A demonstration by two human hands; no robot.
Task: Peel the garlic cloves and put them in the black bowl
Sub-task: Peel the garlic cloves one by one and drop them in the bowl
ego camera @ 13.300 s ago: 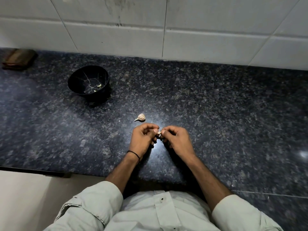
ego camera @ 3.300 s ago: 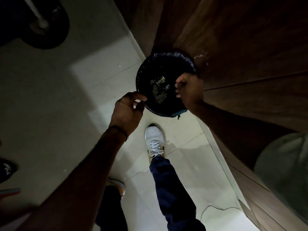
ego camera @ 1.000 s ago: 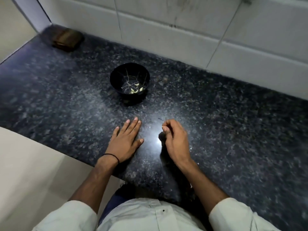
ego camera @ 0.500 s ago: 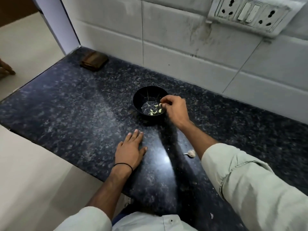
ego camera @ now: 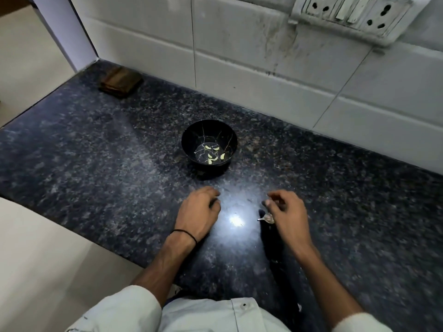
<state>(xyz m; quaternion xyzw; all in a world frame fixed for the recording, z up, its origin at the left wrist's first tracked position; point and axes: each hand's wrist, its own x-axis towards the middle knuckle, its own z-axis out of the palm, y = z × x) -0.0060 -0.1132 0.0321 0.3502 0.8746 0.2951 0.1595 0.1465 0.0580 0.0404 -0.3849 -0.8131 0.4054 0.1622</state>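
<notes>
Head view, looking down on a dark speckled worktop (ego camera: pixel 96 149) against a white tiled wall (ego camera: pixel 251 75).

Black bowl (ego camera: pixel 185 149): upright, centre of the frame, slightly above both hands and apart from them. Several peeled garlic cloves (ego camera: pixel 212 155), pale yellow, lie on its bottom. Thin pale lines run across its inner wall.

Left hand (ego camera: pixel 199 212): lower centre, just left of a bright light reflection (ego camera: pixel 236 221) on the worktop. Fingers loosely curled toward the stone, nothing held. A thin black band (ego camera: pixel 184 234) circles the wrist.

Right hand (ego camera: pixel 288 213): right of the reflection, well apart from the left hand. Fingers curled, thumb and forefinger close together. The edges are blurred, so I cannot tell whether anything is pinched between them.

Unpeeled garlic piece (ego camera: pixel 266 218): on the worktop at the thumb side of the right hand, partly hidden by it. Contact with the hand cannot be told.

Other items: a brown folded object (ego camera: pixel 121 81) in the upper left, at the worktop's far corner by the wall. A white socket and switch plate (ego camera: pixel 347 15) is on the wall, upper right. Pale sleeves (ego camera: pixel 124 310) and shirt front fill the bottom edge. Light floor (ego camera: pixel 36 259) shows at the lower left.
</notes>
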